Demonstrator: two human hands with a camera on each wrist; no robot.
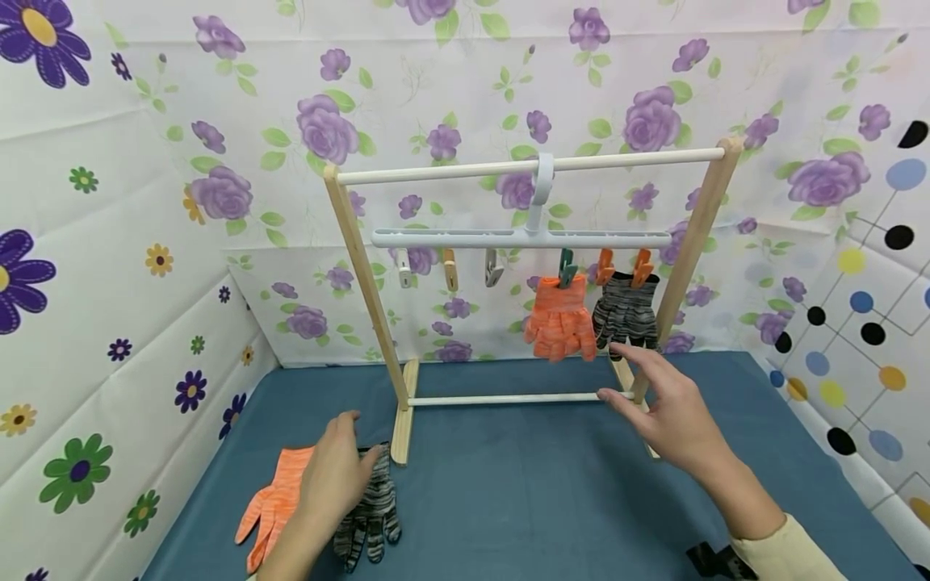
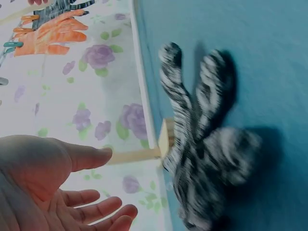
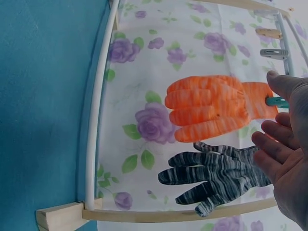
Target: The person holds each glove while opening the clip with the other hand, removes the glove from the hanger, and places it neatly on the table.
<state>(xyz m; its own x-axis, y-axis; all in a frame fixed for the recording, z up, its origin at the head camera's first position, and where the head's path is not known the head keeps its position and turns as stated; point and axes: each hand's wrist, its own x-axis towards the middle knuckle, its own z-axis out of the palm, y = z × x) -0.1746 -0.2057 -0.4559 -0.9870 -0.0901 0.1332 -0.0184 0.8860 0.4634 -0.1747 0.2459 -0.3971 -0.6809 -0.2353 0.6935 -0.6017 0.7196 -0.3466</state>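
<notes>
My left hand (image 1: 330,472) hovers with loose fingers above two gloves on the blue surface, an orange glove (image 1: 270,504) and a black-and-grey striped glove (image 1: 375,508). In the left wrist view that striped glove (image 2: 197,159) looks blurred and lies apart from the hand (image 2: 62,187). My right hand (image 1: 672,411), fingers extended and holding nothing, is just below and in front of a hanging striped glove (image 1: 626,311). Beside it hangs another orange glove (image 1: 559,319). A green clothespin (image 1: 567,269) pinches the orange one; orange clothespins (image 1: 643,269) pinch the striped one.
A wooden rack (image 1: 366,282) carries a white hanger (image 1: 450,238) hooked on its top bar. Several clothespins, including a beige one (image 1: 451,272), hang without gloves at its left. A lower white bar (image 1: 508,399) joins the feet. Flowered cloth (image 1: 465,81) stands behind.
</notes>
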